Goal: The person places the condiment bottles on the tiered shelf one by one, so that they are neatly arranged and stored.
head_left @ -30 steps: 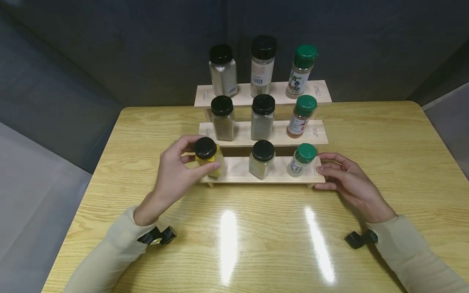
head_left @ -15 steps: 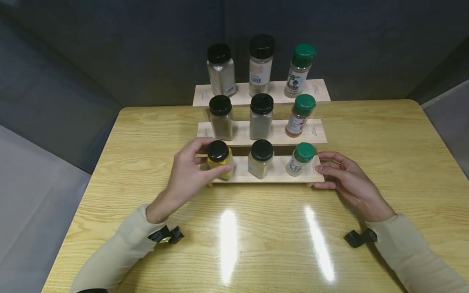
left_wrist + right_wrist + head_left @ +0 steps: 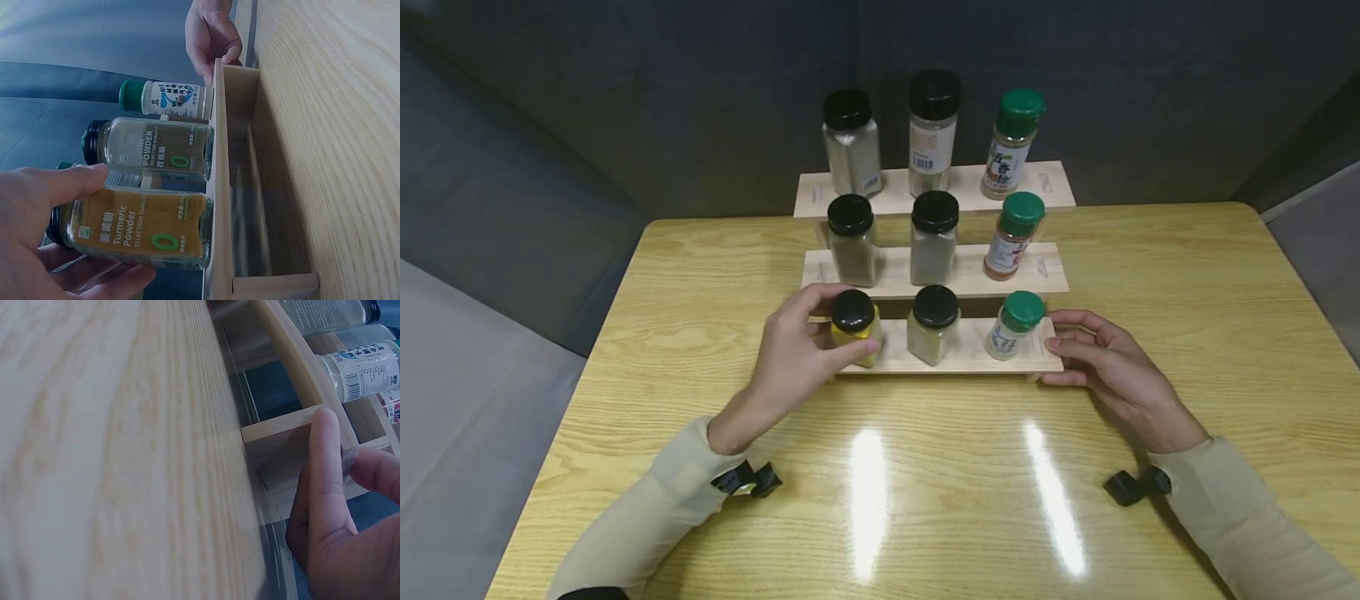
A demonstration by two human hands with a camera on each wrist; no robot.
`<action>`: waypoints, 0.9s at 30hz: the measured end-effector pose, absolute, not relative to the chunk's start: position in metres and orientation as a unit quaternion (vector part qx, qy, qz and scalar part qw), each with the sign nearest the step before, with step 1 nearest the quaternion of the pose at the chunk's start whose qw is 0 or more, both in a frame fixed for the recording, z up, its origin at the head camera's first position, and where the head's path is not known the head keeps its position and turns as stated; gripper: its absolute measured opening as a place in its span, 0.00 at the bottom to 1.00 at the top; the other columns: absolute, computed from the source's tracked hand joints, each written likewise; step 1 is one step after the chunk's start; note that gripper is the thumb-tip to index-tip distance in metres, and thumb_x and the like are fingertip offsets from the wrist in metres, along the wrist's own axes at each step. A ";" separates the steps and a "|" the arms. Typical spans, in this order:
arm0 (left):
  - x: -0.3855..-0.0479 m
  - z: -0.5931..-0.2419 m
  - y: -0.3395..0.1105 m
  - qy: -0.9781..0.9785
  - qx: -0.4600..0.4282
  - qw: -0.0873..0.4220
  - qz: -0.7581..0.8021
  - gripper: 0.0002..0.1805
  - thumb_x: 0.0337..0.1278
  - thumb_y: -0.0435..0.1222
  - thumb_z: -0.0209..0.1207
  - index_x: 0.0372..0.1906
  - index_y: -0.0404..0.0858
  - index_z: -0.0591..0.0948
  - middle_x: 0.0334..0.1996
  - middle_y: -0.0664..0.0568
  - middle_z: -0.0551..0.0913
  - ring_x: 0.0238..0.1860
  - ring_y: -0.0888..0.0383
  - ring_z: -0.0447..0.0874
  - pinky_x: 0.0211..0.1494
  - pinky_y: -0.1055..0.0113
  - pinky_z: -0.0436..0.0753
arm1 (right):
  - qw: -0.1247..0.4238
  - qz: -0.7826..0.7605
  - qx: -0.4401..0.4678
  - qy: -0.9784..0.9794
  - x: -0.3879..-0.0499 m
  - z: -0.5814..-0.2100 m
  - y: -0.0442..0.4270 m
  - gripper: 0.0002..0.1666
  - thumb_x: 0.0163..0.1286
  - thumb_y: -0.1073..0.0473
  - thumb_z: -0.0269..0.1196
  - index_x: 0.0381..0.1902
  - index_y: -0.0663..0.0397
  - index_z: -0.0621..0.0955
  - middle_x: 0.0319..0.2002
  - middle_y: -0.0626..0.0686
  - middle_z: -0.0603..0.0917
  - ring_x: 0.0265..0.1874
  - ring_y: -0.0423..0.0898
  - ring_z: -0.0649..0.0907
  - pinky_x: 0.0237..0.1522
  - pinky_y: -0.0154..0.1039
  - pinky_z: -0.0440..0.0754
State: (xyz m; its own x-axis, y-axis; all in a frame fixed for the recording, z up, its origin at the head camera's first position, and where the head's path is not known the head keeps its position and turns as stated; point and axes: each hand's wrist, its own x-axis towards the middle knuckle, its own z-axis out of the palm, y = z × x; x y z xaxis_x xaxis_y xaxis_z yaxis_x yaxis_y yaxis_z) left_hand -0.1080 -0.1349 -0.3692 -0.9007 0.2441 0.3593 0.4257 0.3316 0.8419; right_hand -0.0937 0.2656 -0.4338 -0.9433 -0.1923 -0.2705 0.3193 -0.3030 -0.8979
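Note:
My left hand (image 3: 793, 358) grips a black-capped jar of turmeric powder (image 3: 144, 222) between thumb and fingers. The jar stands upright at the left end of the lowest shelf of a three-tier wooden spice rack (image 3: 895, 354), its base at the shelf board. My right hand (image 3: 1116, 367) holds the right end of that same shelf, thumb at the board's end and fingers along the side panel. Between the hands, a jar of cumin powder (image 3: 156, 147) and a green-capped shaker (image 3: 1015, 325) share the lowest shelf.
Two black-capped jars and a green-capped shaker (image 3: 1013, 237) stand on the middle shelf. Above them, the top shelf bears a square jar (image 3: 853, 154), a tall jar (image 3: 932, 146) and a green-capped shaker (image 3: 1009, 150). Dark cloth (image 3: 737, 108) hangs behind the wooden table (image 3: 955, 483).
My left hand has shifted right with the turmeric jar, from the shelf's left edge to a spot further in, nearer the cumin jar. The right hand keeps its place on the rack.

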 end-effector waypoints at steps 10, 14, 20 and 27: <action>-0.106 -0.373 -0.132 -0.825 -0.205 0.083 -0.520 0.35 0.48 0.27 0.85 0.63 0.29 0.81 0.54 0.42 0.84 0.54 0.48 0.86 0.52 0.56 0.92 | 0.158 -0.805 0.057 0.568 -0.093 -0.434 0.268 0.18 0.82 0.75 0.59 0.62 0.53 0.79 0.46 0.54 0.86 0.46 0.48 0.88 0.44 0.47 0.95; -0.105 -0.377 -0.132 -0.826 -0.212 0.085 -0.515 0.38 0.48 0.28 0.85 0.66 0.30 0.80 0.56 0.43 0.83 0.53 0.49 0.84 0.51 0.54 0.91 | 0.162 -0.804 0.057 0.570 -0.093 -0.435 0.269 0.18 0.82 0.75 0.59 0.62 0.52 0.79 0.46 0.54 0.86 0.46 0.48 0.88 0.44 0.47 0.95; -0.101 -0.384 -0.142 -0.808 -0.237 0.089 -0.533 0.37 0.56 0.32 0.79 0.70 0.31 0.78 0.59 0.43 0.83 0.56 0.48 0.83 0.55 0.48 0.89 | 0.174 -0.798 0.070 0.573 -0.090 -0.438 0.272 0.17 0.83 0.72 0.60 0.62 0.50 0.80 0.49 0.53 0.86 0.46 0.48 0.89 0.44 0.46 0.95; -0.112 -0.388 -0.175 -0.771 -0.239 0.156 -0.569 0.23 0.70 0.29 0.64 0.65 0.23 0.79 0.60 0.35 0.83 0.57 0.43 0.84 0.59 0.63 0.87 | 0.166 -0.812 0.075 0.555 -0.086 -0.434 0.292 0.16 0.86 0.69 0.57 0.59 0.49 0.86 0.43 0.54 0.90 0.37 0.48 0.90 0.41 0.43 0.95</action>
